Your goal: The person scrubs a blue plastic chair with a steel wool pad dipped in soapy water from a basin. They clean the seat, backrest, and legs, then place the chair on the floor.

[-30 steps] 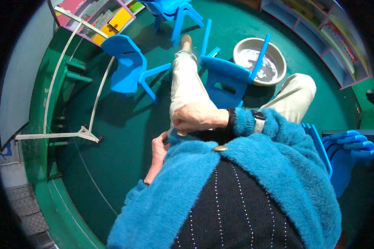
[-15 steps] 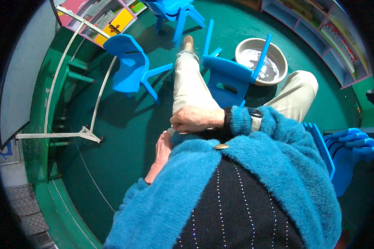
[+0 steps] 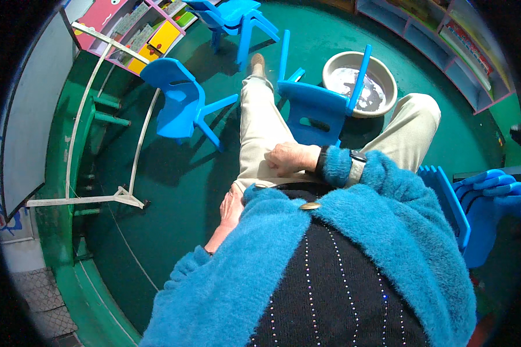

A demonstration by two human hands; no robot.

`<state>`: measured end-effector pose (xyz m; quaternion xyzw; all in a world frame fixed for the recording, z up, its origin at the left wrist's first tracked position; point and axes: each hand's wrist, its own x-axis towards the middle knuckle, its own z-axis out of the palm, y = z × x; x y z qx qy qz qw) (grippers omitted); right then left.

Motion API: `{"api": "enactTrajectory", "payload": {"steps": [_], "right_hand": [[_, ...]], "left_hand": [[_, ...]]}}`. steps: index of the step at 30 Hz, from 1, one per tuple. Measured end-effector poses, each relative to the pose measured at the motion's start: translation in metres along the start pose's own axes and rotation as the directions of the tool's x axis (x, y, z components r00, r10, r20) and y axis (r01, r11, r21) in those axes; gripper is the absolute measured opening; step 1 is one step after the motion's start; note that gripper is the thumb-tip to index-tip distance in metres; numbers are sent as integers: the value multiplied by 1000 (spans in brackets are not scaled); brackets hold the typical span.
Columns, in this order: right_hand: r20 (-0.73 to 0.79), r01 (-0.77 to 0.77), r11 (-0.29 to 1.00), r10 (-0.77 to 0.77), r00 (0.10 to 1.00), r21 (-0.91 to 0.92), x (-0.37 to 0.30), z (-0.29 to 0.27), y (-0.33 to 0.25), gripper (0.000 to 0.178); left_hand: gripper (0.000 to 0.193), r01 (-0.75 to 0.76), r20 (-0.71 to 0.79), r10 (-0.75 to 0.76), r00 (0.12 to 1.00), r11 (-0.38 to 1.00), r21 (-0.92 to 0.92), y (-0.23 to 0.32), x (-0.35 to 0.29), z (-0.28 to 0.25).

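My right hand (image 3: pixel 292 158) rests on my left thigh, near the top of the cream trousers (image 3: pixel 259 124). Its fingers are curled under and closed; whatever they may hold is hidden. At my left hip lies my left hand (image 3: pixel 231 208), against the trousers below the hem of the blue fuzzy jacket (image 3: pixel 237 248); its fingertips are out of sight. Between my legs, a little beyond my right hand, is a tipped blue plastic chair (image 3: pixel 314 107) with its legs pointing up and away. Neither hand touches it.
A beige basin (image 3: pixel 391 104) with foamy water stands behind the tipped chair. Another blue chair (image 3: pixel 179 107) is upright at left, beside a whiteboard's white frame (image 3: pixel 81 199). More chairs (image 3: pixel 237 17) stand ahead, and stacked ones (image 3: pixel 483 217) at right. Shelves (image 3: pixel 431 49) line the far right.
My right hand has moved from beside my left hand at the waist, rightward and slightly forward onto my thigh. My left hand stays at the hip. The view has shifted slightly.
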<state>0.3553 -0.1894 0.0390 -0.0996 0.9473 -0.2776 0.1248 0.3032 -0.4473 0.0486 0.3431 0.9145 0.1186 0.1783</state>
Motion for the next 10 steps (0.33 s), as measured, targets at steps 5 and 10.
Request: {"api": "enactTrajectory", "payload": {"steps": [5,10], "right_hand": [[-320,104,973,-166,933,-204,8,3,-5,37],[-342,236,922,-339,877,-309,25,-2,3,49]], "left_hand": [[54,67,135,-15,991,917,-392,-16,1,9],[67,72,181,25,983,857,-510,-8,-66,-4]]}}
